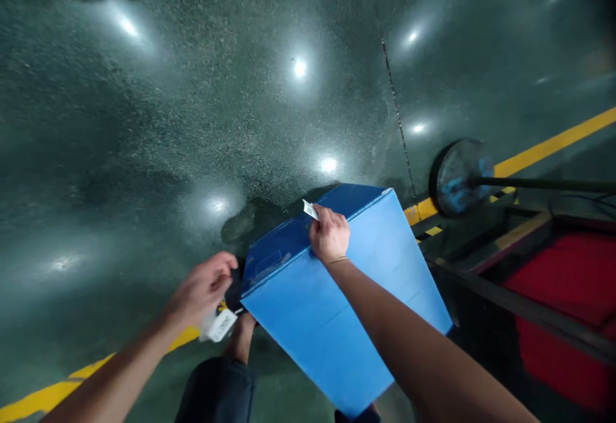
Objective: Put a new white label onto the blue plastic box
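Note:
A blue box point(332, 301) stands tilted in front of me, its large pale-blue face toward me and a darker side point(279, 243) beyond the edge. My right hand point(332, 233) is closed at that upper edge, pinching a small white label point(310, 210) that sticks out past the fingers. To the left of the box, my left hand point(205, 288) has its fingers curled. A white printed label point(222, 325) with some clear plastic hangs beneath its palm, apparently held by the lower fingers, which are hidden.
My leg point(219, 388) is behind the box's left side. A round, dark weighted base point(459, 178) with a pole stands on the right. Below it is a metal frame point(500, 285) by a red surface point(568, 320). Yellow floor tape point(553, 144) crosses the glossy green floor point(216, 108).

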